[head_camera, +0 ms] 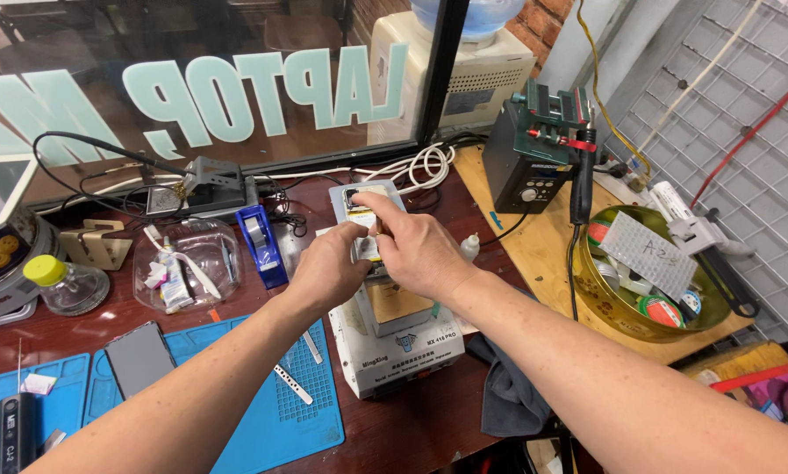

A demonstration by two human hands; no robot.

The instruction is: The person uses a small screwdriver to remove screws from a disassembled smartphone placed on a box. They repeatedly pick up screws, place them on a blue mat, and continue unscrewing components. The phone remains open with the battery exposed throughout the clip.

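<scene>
From the head camera, a phone (365,209) lies flat on top of a white heating machine (398,344) that stands on the dark wooden bench (411,430). The left hand (328,270) rests curled against the phone's near left edge, steadying it. The right hand (416,248) lies over the phone's near half, forefinger stretched forward, its tip pressing on the phone's upper part. A blue work mat (262,421) lies left of the machine, a blue tape dispenser (261,244) behind it.

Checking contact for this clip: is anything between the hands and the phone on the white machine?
Nothing visible. The left hand and right hand both rest directly on the phone, lying atop the white machine.
</scene>
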